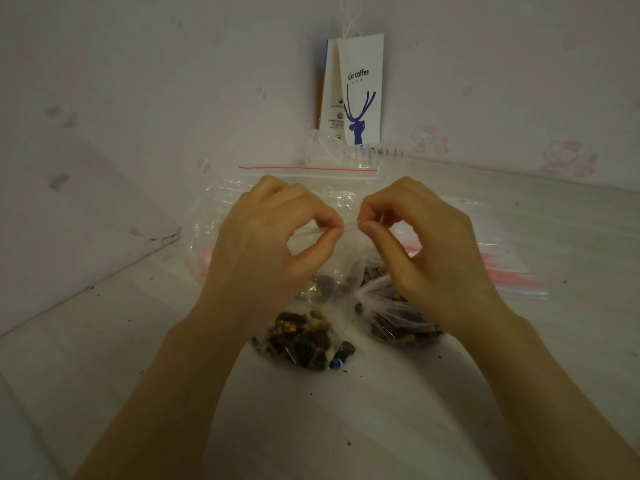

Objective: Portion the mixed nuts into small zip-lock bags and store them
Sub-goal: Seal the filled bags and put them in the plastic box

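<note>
Small zip-lock bag (330, 270) was at frame centre, hanging by its top edge, with mixed nuts (320, 285) in its bottom. Left hand (263, 244) pinched the top strip between thumb and forefinger; right hand (436, 247) pinched the same strip just beside it, fingertips nearly meeting. Whether the seal was closed could not be told. At 6 o'clock of it, a filled bag (304, 341) lay flat on the table (346, 427). At 4 o'clock, a thin plastic bag of nuts (398, 323), partly under the right wrist. At 12 o'clock, a large clear bag with a red stripe (304, 178). At 3 o'clock, a stack of empty bags (502, 268). Farther off at 12 o'clock, a paper coffee bag (363, 91) stood upright against the wall.
</note>
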